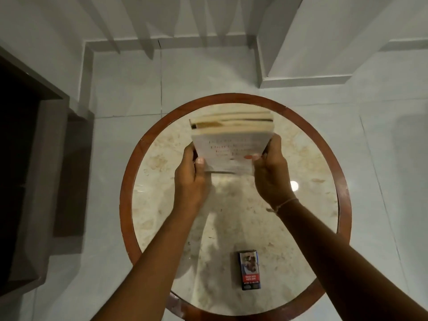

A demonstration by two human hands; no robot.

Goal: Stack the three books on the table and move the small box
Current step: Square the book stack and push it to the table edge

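- Standing at the far left, the dark wooden cabinet [27, 158] is well apart from the action and poses no risk.
- Pinching the left edge of the pale paperback books [229, 144], the left hand [190, 179] has its grip clamped on them, thumb on the cover; a light pinch could let the lower books slide out.
- Tilted and blurred, the bundle is held above the round marble desk with its reddish wooden rim [129, 172]; I judge that setting it down skewed would leave the stack uneven.
- Clamped on the right edge, the right hand [271, 179] shares the load; uneven release could fan the books.
- Lying nearer the person, the small dark printed box [249, 269] rests on the desk, not yet moved; a forearm could knock it.
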